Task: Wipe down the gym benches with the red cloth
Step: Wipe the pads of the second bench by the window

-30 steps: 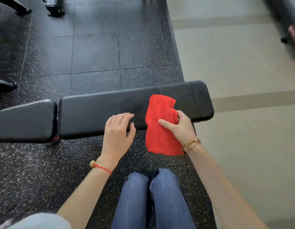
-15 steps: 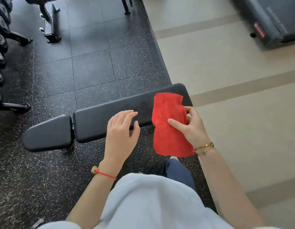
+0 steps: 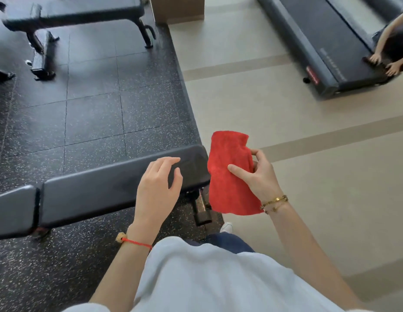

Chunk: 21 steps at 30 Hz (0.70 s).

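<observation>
Cloth (image 3: 230,174) has left the bench (image 3: 101,188): a second ago it lay draped over the pad's right end, and now it hangs in the air just past that end, clear of the surface. You have also risen, so the view takes in far more floor than before. Taken together, this suggests your pass over this bench is finished and you are moving on; a second bench (image 3: 79,12) stands well apart at top left and looks like the next one to wipe.

Your right hand (image 3: 259,176) pinches the cloth, thumb across its front face and fingers curled round the far edge, with the lower half hanging loose below the wrist. Your left hand (image 3: 157,185) is relaxed and holds nothing, fingers spread and lightly bent over the pad's right end; whether the fingertips touch the pad I cannot tell.

At far right another person's hands rest on a treadmill (image 3: 320,46).
</observation>
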Each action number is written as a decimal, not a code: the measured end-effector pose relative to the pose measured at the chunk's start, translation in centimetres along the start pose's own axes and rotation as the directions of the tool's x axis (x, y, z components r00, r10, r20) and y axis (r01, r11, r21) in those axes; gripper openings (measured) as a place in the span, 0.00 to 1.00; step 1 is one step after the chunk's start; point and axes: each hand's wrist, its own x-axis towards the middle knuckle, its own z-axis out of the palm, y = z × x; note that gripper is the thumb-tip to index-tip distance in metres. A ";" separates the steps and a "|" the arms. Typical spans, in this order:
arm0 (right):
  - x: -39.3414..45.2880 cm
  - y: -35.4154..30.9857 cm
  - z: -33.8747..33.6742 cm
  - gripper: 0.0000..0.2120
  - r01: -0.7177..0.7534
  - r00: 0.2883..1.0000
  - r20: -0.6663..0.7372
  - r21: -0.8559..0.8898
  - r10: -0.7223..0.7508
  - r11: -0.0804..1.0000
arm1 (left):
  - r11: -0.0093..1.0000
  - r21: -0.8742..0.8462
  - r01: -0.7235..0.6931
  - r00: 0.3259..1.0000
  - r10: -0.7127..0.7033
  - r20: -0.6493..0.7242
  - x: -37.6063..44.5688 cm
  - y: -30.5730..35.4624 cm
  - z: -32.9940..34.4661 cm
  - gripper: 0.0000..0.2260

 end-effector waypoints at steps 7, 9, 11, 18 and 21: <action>6.8 -0.6 -8.6 0.23 -0.017 1.000 0.002 0.063 0.017 0.998 | 0.997 -0.015 0.072 0.997 -0.072 0.008 4.9 7.0 6.4 0.10; 8.8 -1.0 -9.8 0.23 -0.033 0.999 0.014 0.082 0.032 0.996 | 0.996 0.005 0.087 0.996 -0.088 0.022 6.3 7.8 7.2 0.10; 10.8 -1.3 -10.5 0.24 -0.045 0.999 0.030 0.085 0.043 0.995 | 0.995 0.030 0.094 0.995 -0.095 0.027 7.7 8.3 7.9 0.10; 20.0 -2.6 -11.5 0.25 -0.071 0.994 0.089 0.056 0.065 0.996 | 0.983 0.054 0.177 0.984 -0.175 -0.028 14.1 8.3 11.1 0.10; 25.1 -3.6 -11.2 0.25 -0.063 0.990 0.131 0.038 0.058 0.997 | 0.979 0.053 0.194 0.980 -0.191 -0.061 17.9 7.9 12.6 0.10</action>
